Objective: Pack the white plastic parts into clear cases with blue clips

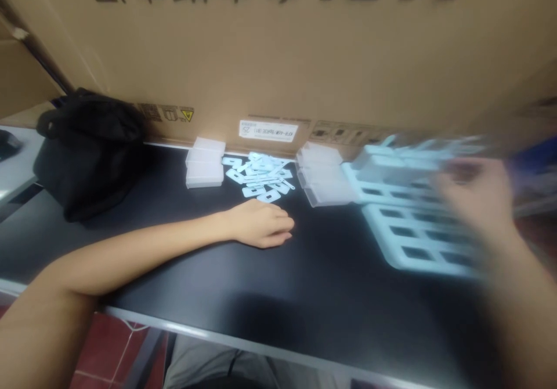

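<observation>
My left hand (263, 224) rests on the black table, fingers curled in; whether they hold anything is hidden. Just beyond it lies a pile of small light-blue plastic pieces (263, 174) with square openings. My right hand (478, 195), smeared by motion, is over the far part of a light-blue tray (398, 260) with rows of rectangular openings. Light-blue blocks (383, 167) stand on the tray's far side, beside that hand. Clear, frosted plastic cases sit in two groups, one left of the pile (204, 171) and one right of it (324, 181).
A large cardboard box (278, 58) stands upright along the table's back edge. A black cloth bag (89, 151) sits at the left. The black table's (209, 296) metal front edge runs near my lap. Something blue shows blurred at the far right.
</observation>
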`<control>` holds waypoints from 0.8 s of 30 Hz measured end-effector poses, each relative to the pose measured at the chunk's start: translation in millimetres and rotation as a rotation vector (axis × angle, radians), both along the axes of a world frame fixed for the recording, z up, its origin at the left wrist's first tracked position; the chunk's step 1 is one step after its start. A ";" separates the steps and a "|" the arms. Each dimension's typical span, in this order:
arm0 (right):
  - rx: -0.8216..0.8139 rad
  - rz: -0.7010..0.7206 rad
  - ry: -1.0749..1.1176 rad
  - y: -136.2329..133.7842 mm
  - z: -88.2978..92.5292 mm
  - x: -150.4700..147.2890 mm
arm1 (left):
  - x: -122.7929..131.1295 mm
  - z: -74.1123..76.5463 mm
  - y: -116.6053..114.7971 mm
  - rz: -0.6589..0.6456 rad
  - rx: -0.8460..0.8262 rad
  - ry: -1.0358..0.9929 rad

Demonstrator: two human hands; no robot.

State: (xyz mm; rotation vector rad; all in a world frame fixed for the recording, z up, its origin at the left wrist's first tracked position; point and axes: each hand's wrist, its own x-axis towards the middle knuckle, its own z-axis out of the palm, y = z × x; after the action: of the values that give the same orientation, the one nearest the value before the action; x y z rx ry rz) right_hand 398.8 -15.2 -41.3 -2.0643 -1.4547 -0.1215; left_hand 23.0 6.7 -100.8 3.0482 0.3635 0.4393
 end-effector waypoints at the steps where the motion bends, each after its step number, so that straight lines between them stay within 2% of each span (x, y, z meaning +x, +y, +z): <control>1: -0.043 -0.046 0.122 -0.8 -0.6 1.8 | -0.4 0.3 0.2 0.007 -0.003 0.004; 3: -0.123 -0.075 0.289 -1.8 0.2 2.7 | -1.3 1.2 0.5 0.023 -0.018 0.010; 6: -0.276 0.065 0.305 -2.0 -0.1 3.1 | -2.1 2.5 0.9 0.041 -0.043 0.019; 9: -0.325 0.097 0.311 0.0 -3.2 4.0 | -2.4 3.6 1.2 0.047 -0.057 0.024; 16: -0.343 0.104 0.072 11.6 -8.8 0.1 | -2.6 3.2 2.0 0.042 -0.062 0.013; 21: -0.432 -0.144 -0.109 32.7 -31.0 3.3 | -2.8 3.8 2.2 0.046 -0.067 0.035; 24: -0.446 -0.165 -0.164 40.2 -40.3 5.5 | -2.8 4.8 2.2 0.048 -0.071 0.044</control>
State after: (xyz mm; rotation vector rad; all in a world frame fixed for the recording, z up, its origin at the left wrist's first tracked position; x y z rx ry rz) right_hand 404.3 25.0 -81.6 -2.5881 -1.5098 -0.0340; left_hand 20.2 9.0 -96.0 2.9894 0.4445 0.3531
